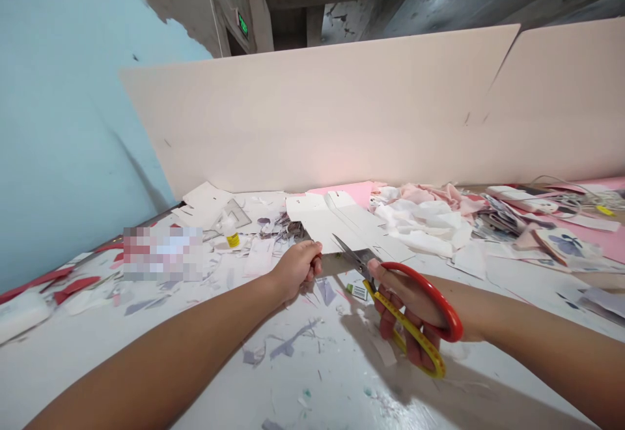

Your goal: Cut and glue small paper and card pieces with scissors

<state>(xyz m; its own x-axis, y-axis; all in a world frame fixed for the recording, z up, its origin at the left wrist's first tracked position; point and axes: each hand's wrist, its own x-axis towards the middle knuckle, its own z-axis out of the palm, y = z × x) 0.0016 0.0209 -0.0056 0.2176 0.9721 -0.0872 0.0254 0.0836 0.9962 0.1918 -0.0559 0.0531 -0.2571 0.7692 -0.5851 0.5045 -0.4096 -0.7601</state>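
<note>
My right hand (403,300) is closed around a pair of scissors (415,329) with one red handle loop and one yellow one that carries small marks. Their blades point up and to the left, slightly parted. Just left of the tips, my left hand (301,266) is closed with its fingers curled in; whatever it may pinch is hidden. Behind both hands lie white card pieces (342,221). A small item with a green and white barcode label (357,292) lies on the table between the hands.
Paper scraps (293,342) litter the white table (219,384). A small bottle with a yellow label (232,240) stands left. Crumpled white paper (424,221) and a stack of papers (502,212) lie to the right. A tall pale board (342,117) closes off the back.
</note>
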